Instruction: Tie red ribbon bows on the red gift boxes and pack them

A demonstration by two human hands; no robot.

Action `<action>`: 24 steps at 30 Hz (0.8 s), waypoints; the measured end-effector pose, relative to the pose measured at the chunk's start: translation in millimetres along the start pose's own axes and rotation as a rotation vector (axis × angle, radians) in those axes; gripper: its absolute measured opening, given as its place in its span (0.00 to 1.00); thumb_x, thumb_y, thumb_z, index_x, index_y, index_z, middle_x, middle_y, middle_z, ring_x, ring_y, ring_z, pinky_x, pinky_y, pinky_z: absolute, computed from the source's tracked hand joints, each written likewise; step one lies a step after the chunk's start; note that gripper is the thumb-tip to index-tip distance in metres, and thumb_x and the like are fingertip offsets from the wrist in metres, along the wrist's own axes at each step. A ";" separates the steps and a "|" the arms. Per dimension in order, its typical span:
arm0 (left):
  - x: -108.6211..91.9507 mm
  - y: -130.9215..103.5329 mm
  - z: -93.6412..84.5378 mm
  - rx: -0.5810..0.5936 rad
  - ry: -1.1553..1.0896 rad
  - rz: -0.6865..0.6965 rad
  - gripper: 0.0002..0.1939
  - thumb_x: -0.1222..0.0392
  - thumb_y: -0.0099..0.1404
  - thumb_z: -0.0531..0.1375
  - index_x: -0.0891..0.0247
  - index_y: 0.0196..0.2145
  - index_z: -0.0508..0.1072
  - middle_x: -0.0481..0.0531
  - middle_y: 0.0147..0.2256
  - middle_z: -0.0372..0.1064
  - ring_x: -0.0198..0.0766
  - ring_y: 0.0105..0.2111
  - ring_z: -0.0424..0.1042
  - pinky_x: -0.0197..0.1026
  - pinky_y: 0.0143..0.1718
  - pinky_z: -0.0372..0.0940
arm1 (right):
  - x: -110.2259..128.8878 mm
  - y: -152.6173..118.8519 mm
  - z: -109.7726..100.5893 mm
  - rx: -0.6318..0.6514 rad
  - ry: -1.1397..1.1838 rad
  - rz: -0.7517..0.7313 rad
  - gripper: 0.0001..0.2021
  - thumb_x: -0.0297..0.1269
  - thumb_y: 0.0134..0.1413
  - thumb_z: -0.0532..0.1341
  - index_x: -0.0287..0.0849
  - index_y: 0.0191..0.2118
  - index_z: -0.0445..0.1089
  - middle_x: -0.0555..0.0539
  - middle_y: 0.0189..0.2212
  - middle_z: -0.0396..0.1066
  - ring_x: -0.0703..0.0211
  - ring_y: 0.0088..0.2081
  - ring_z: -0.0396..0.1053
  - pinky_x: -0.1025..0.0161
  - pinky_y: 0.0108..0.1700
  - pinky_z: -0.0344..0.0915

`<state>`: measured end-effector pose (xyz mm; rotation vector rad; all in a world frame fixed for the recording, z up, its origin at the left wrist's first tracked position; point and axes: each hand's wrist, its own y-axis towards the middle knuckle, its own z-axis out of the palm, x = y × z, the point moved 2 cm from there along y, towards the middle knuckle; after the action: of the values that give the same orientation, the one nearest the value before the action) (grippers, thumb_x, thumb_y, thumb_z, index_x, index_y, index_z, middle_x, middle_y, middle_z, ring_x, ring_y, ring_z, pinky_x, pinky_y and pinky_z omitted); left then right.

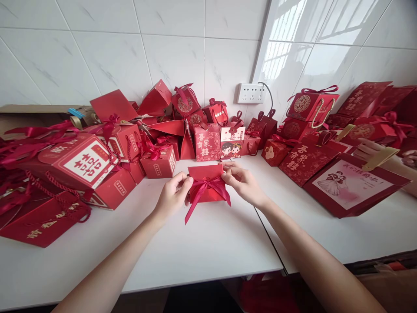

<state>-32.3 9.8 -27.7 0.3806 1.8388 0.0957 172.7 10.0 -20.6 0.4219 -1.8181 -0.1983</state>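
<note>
A small red gift box [211, 197] with a dark red ribbon bow [208, 184] across its front is at the middle of the white table. My left hand [174, 191] grips its left side, thumb in front and fingers curled behind. On the opposite side, my right hand [243, 181] pinches the upper right edge the same way. The bow is tied, and its longer tail hangs down to the left past the box's lower edge. The fingers behind the box are partly hidden.
Large red gift boxes [87, 163] with rope handles crowd the left. More red boxes [208, 141] line the tiled wall, below a white power strip [251, 93]. At right, a red bag with a couple's picture [352, 184] stands near another person's hand [368, 152].
</note>
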 end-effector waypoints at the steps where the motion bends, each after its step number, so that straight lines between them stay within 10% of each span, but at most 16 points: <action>1: -0.1 -0.2 0.1 0.002 0.000 0.000 0.15 0.54 0.63 0.52 0.60 0.22 0.55 0.40 0.16 0.59 0.29 0.15 0.63 0.32 0.18 0.59 | 0.0 0.0 0.0 0.000 0.005 0.003 0.18 0.48 0.53 0.58 0.41 0.20 0.60 0.42 0.50 0.63 0.49 0.53 0.62 0.52 0.51 0.59; 24: 2.6 1.5 0.0 -0.001 -0.050 0.027 0.15 0.56 0.63 0.53 0.61 0.21 0.56 0.40 0.16 0.59 0.27 0.14 0.62 0.30 0.16 0.60 | -2.7 0.1 2.5 0.017 0.249 -0.027 0.09 0.39 0.52 0.59 0.45 0.32 0.56 0.46 0.46 0.67 0.57 0.44 0.67 0.58 0.42 0.64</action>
<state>-32.6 12.0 -29.7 0.4038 1.7850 0.1050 170.9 11.0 -23.7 0.4625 -1.5714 -0.1430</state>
